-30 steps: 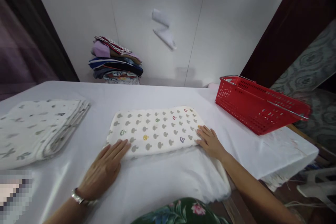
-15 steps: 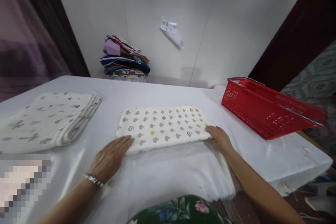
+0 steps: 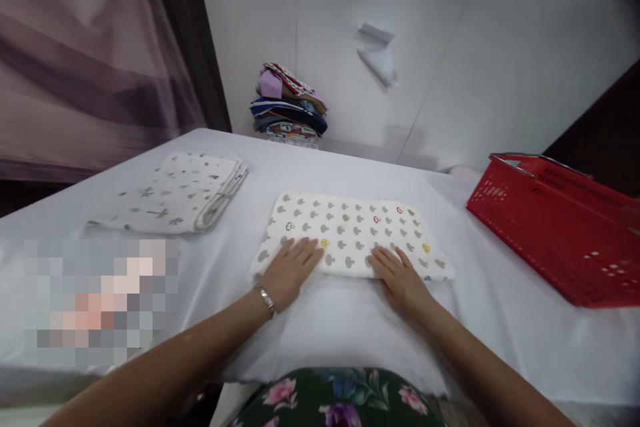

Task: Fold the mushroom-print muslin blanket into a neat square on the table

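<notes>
**Inspector:** State of the fingers to be reported first.

**Recorder:** The fingers (image 3: 306, 250) of the left hand (image 3: 289, 271) are spread flat, palm down, and nothing is gripped. They are laid on the near left part of the folded printed cloth (image 3: 350, 227). The right hand (image 3: 401, 278) is likewise held flat and unclenched, its fingers (image 3: 387, 257) pressed on the near edge, right of the middle. A bracelet (image 3: 265, 296) is worn at the left wrist.

**Inspector:** Position of the cloth?

**Recorder:** It is laid flat on the white-covered tabletop (image 3: 500, 320), centrally, directly before the person.

**Inspector:** Surroundings and obstructions?

**Recorder:** Only the near edge of the cloth is covered, by the two hands. A stack of folded pale cloths (image 3: 185, 190) is noted to the left, well apart. A red basket (image 3: 555, 227) is set to the right, also apart. A pile of coloured fabrics (image 3: 290, 103) is placed at the far side against the wall, and a paper slip (image 3: 379, 57) is fixed to the wall above and to its right. A purple curtain (image 3: 85, 60) is hung at the far left.

**Inspector:** Orientation?

**Recorder:** The long axis is run left to right across the person's front. One short end is turned toward the stack, the other toward the basket. The printed face, grey mushroom shapes with a few coloured ones, is turned upward. Which long side carries the fold cannot be told.
</notes>
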Motion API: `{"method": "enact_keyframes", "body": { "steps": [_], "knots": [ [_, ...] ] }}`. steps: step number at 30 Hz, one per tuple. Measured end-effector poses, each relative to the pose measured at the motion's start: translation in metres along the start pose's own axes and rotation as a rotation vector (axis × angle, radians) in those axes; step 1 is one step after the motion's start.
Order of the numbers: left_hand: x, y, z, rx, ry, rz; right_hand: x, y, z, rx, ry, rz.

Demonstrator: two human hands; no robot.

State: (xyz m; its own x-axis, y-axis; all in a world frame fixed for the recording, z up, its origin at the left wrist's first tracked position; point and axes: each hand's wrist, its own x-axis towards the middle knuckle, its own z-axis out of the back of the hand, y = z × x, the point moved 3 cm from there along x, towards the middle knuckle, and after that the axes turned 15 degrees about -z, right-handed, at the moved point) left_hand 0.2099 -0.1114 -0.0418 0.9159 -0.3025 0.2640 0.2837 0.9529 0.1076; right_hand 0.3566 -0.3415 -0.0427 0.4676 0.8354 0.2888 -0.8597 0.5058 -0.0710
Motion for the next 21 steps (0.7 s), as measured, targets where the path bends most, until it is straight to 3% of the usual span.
{"method": "enact_keyframes", "body": {
  "steps": [3, 6, 15, 21],
  "knots": [
    [0.012, -0.011, -0.007, -0.017, -0.003, -0.05, 0.017, 0.026, -0.012, 0.022, -0.013, 0.057],
    [0.011, -0.013, -0.012, -0.024, 0.014, -0.031, 0.021, 0.033, -0.022, 0.043, -0.018, 0.057],
    [-0.004, -0.005, -0.012, -0.153, 0.101, -0.05, 0.011, 0.026, -0.033, 0.119, -0.012, 0.095],
    [-0.043, 0.017, -0.001, -0.181, 0.103, 0.127, 0.008, 0.021, -0.039, 0.194, 0.042, 0.108]
  ]
}}
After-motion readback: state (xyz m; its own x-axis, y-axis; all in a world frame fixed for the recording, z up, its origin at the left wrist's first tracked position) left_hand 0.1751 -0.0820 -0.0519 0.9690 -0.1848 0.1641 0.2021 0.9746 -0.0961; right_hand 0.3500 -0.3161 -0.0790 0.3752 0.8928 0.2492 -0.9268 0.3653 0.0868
